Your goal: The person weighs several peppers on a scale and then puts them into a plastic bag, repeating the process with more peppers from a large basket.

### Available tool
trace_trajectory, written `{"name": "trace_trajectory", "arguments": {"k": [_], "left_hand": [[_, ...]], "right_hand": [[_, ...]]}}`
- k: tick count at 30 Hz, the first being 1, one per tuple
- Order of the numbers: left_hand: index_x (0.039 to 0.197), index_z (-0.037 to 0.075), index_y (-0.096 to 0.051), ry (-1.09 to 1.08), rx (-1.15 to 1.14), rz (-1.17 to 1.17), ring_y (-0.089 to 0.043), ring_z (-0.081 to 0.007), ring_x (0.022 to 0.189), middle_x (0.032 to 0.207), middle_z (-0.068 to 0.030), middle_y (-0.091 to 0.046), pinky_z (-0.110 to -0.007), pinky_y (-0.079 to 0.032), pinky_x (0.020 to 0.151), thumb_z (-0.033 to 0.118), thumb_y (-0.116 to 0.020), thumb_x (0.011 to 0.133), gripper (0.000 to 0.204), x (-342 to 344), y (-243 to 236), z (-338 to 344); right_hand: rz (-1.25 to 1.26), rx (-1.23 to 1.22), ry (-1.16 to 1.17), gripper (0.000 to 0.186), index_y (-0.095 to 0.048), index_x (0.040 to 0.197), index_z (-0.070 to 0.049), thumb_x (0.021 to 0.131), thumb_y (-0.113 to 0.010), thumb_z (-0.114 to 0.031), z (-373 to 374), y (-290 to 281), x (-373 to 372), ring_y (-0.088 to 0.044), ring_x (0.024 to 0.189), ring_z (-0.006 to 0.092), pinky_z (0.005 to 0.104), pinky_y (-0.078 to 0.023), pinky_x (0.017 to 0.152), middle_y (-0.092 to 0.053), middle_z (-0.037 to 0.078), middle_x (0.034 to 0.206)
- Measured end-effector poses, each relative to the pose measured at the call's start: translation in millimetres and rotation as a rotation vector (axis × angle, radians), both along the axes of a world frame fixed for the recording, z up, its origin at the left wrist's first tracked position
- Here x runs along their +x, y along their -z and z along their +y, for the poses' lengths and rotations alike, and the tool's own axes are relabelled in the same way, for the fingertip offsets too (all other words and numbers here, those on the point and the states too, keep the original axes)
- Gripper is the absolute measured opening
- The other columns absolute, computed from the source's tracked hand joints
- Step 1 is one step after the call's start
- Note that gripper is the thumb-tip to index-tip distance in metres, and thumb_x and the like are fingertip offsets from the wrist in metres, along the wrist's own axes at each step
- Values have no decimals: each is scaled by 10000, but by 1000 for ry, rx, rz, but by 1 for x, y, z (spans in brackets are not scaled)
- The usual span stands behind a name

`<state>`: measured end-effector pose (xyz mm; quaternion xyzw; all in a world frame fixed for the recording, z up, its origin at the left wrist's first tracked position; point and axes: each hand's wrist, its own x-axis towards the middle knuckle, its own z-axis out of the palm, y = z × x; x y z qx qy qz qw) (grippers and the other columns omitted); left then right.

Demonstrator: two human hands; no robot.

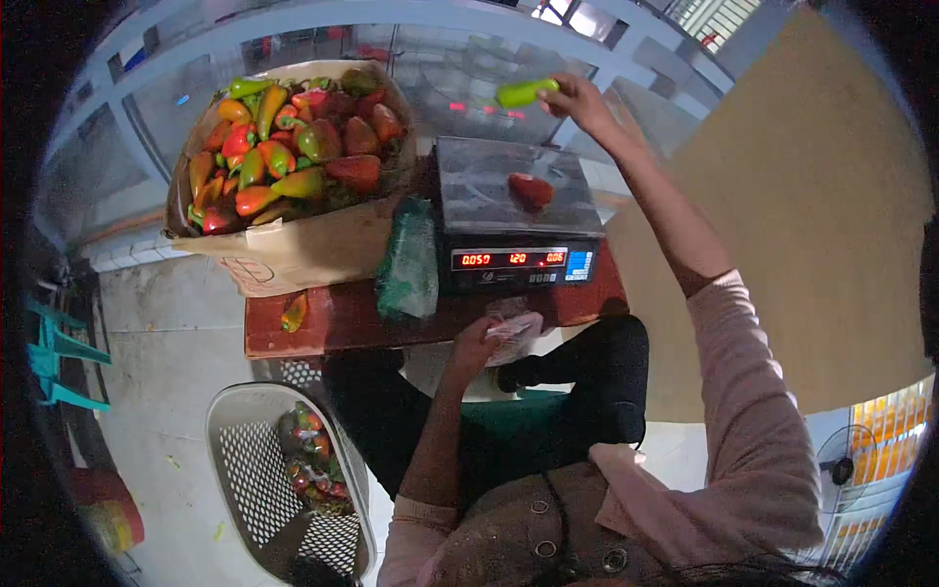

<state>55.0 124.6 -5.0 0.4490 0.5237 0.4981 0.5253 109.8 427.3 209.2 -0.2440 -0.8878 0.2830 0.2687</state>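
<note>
My right hand (569,98) grips a light green pepper (518,94) in the air above the back of a digital scale (509,225). A single red pepper (530,191) lies on the scale's plate. My left hand (473,344) is closed on a thin pale plastic bag (518,333) below the front of the scale, over my lap. Left of the scale stand a cardboard box (303,256) heaped with red, orange and green peppers and a green bundle (409,269), apparently of plastic bags. A loose orange-yellow pepper (293,313) lies on the red bench (342,333).
At lower left a white perforated basket (245,460) holds bagged peppers (308,450). A teal plastic stool (68,352) is at the far left. A large tan board (782,245) leans on the right, with a fan (841,470) below it. A glass-fronted counter (450,68) runs behind.
</note>
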Motion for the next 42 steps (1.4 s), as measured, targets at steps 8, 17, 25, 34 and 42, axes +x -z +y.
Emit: {"name": "trace_trajectory", "arguments": {"k": [8, 17, 25, 34, 42], "left_hand": [[954, 5, -489, -3, 20, 283, -507, -285, 839, 883, -161, -528, -337, -386, 728, 157, -526, 687, 310, 0, 45, 1], [948, 7, -498, 116, 16, 242, -517, -227, 792, 858, -130, -525, -334, -396, 692, 150, -496, 702, 285, -1, 49, -6], [910, 6, -501, 151, -98, 242, -514, -243, 773, 842, -144, -525, -335, -396, 688, 151, -490, 699, 256, 1, 45, 2], [905, 2, -502, 108, -33, 283, -512, -239, 781, 841, -147, -528, -333, -396, 692, 126, -507, 685, 253, 1, 45, 0], [950, 8, -491, 151, -61, 254, -498, -215, 841, 926, -134, -512, -325, -400, 708, 124, -516, 714, 264, 2, 42, -2]], "right_hand": [[-233, 380, 471, 267, -454, 935, 25, 737, -501, -146, 32, 67, 108, -550, 620, 222, 321, -435, 527, -551, 134, 714], [-760, 463, 306, 287, -449, 909, -15, 685, -494, -189, 17, 84, 57, -525, 752, 351, 426, -416, 631, -541, 196, 777], [-929, 452, 215, 290, -487, 837, -18, 727, -456, -285, 28, 122, 16, -535, 740, 333, 415, -419, 637, -548, 184, 726], [-395, 223, 365, 330, -518, 901, -12, 729, -508, -293, 28, 138, 77, -538, 694, 267, 352, -411, 593, -557, 139, 761], [-148, -445, 211, 160, -490, 884, -8, 777, -464, -124, 28, 127, 155, -435, 585, 75, 186, -380, 482, -488, 23, 715]]}}
